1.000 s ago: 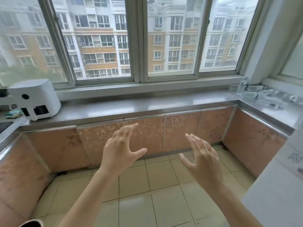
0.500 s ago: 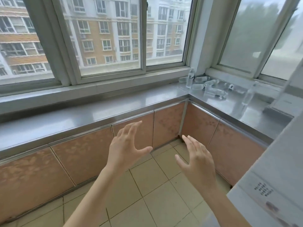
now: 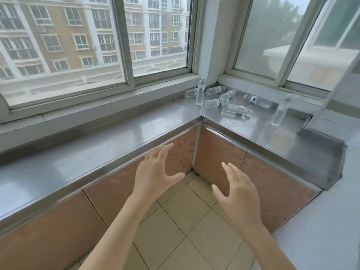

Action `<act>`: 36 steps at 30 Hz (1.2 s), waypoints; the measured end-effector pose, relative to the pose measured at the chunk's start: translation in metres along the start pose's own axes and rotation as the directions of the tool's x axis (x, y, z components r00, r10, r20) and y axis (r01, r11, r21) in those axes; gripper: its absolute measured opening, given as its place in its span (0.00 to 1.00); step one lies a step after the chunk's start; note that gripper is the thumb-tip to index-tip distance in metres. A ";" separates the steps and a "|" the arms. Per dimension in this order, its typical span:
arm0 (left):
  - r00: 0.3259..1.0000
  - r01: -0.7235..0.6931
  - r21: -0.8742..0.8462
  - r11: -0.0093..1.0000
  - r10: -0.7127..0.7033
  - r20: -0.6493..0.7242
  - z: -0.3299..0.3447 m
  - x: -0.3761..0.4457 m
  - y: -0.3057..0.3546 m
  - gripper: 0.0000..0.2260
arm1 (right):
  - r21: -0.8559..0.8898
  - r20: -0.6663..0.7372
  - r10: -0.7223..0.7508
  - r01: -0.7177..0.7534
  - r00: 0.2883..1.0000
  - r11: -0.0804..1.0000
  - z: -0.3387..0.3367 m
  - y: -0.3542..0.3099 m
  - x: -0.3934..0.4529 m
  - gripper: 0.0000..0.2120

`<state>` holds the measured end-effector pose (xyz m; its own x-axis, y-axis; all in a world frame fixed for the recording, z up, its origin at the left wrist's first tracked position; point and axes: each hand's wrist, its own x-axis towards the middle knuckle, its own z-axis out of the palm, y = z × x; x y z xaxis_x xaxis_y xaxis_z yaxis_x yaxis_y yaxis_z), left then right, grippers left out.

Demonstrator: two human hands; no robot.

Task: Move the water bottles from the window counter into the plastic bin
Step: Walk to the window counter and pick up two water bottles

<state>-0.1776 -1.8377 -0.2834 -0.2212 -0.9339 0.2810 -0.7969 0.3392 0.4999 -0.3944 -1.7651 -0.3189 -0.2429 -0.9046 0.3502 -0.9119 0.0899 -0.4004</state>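
Several clear water bottles lie scattered in the far corner of the steel window counter (image 3: pixel 120 141). One bottle (image 3: pixel 200 91) stands upright by the corner pillar, another upright bottle (image 3: pixel 280 111) stands further right, and lying bottles (image 3: pixel 234 110) fill the space between. My left hand (image 3: pixel 155 174) and my right hand (image 3: pixel 238 193) hover open over the floor, below the counter edge and well short of the bottles. Neither hand holds anything. No plastic bin is in view.
The L-shaped counter runs along two windows above orange cabinet doors (image 3: pixel 218 152). A white appliance (image 3: pixel 323 221) fills the lower right, and a tilted white panel (image 3: pixel 335 106) stands at the counter's right end. Beige floor tiles (image 3: pixel 185 221) lie below.
The view has swung right: the white air fryer left the frame and the bottle corner has come nearer and towards the middle. Both hands stay open and raised.
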 end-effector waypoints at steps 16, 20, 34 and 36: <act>0.956 -0.187 -0.100 0.977 0.205 0.212 0.117 0.301 0.009 0.38 | -0.083 -0.036 0.234 -0.236 0.972 0.968 0.057 0.085 0.244 0.31; 0.939 -0.213 -0.110 0.971 0.235 0.251 0.166 0.368 0.034 0.38 | -0.108 -0.015 0.245 -0.245 0.969 0.963 0.073 0.132 0.306 0.30; 0.878 -0.268 -0.058 0.962 0.269 0.396 0.338 0.585 0.092 0.37 | -0.129 -0.004 0.306 -0.304 0.952 0.944 0.118 0.259 0.491 0.29; 0.852 -0.309 -0.018 0.951 0.285 0.439 0.368 0.621 0.096 0.37 | -0.138 -0.009 0.314 -0.312 0.950 0.940 0.127 0.273 0.514 0.30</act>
<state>-0.5984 -2.4262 -0.3620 -0.6622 -0.7490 0.0227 -0.6796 0.6130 0.4029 -0.7259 -2.2589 -0.3554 -0.5197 -0.8268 0.2150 -0.8272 0.4240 -0.3688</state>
